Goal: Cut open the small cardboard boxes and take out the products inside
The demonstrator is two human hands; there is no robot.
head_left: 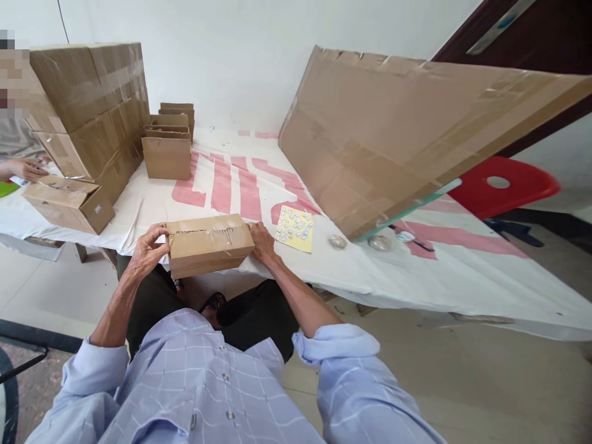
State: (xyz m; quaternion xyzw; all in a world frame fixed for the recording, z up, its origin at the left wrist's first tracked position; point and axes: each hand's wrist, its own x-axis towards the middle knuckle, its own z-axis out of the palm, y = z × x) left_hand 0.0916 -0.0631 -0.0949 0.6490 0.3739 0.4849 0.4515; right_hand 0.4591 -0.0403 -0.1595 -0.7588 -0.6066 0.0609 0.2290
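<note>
A long closed cardboard box (210, 246) is between my two hands at the front edge of the table, with a torn, ragged seam along its top. My left hand (150, 250) grips its left end, thumb and fingers closed at the corner. At the opposite end my right hand (263, 243) holds the box, its fingers partly hidden behind the cardboard. Just right of that hand lies a yellow sheet (303, 240) bearing several small white pieces.
Large taped cartons (111, 92) are stacked at the left, near open smaller boxes (166, 157). Another person's hand (25, 169) touches a second closed box (65, 206). A big cardboard panel (407, 135) leans over the right side, near tape rolls (337, 241) and a red chair (504, 185).
</note>
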